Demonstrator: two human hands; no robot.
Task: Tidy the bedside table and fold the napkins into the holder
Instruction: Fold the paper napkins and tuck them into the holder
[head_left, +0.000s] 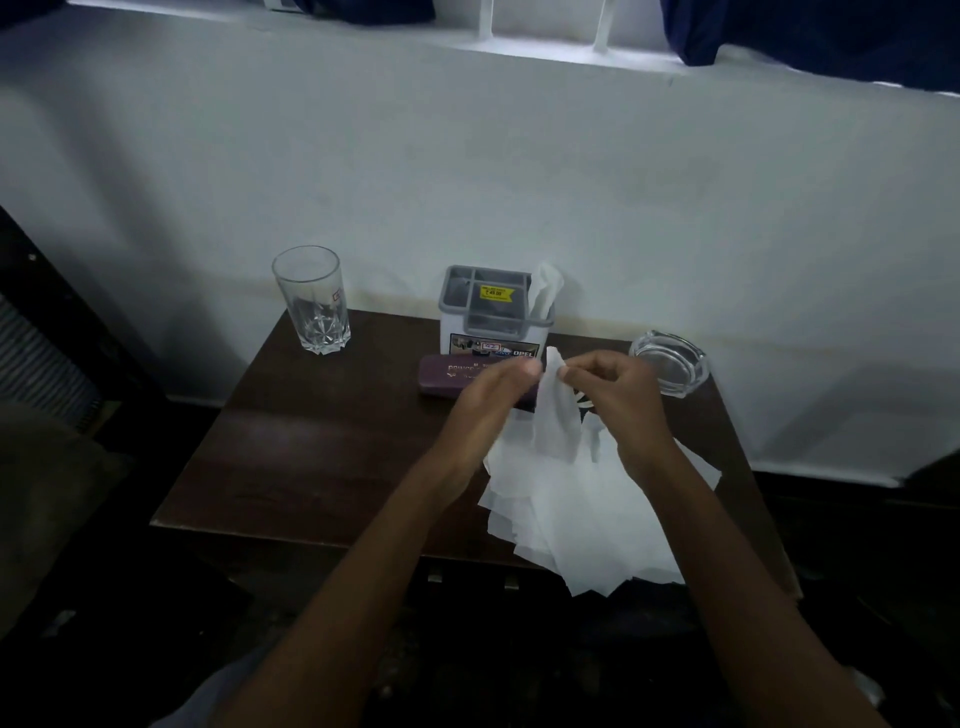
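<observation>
Holder (493, 322) with one napkin (546, 291) inside, glass (311, 301) empty, both hands (498, 400) pinching held napkin (556, 415)

Dark wood tabletop (311, 447) with a slight sheen; thin matt white paper napkins (571, 509); clear cut glass tumbler (310, 301) and ashtray (670, 362); grey plastic holder (493, 312)

Two hands, the left hand (491, 397) and the right hand (618, 387), are holding up a napkin (555, 415) over a pile (582, 514) on the table (311, 441). A holder (493, 322), a glass (310, 301) and an ashtray (670, 361) are standing at the back.
</observation>
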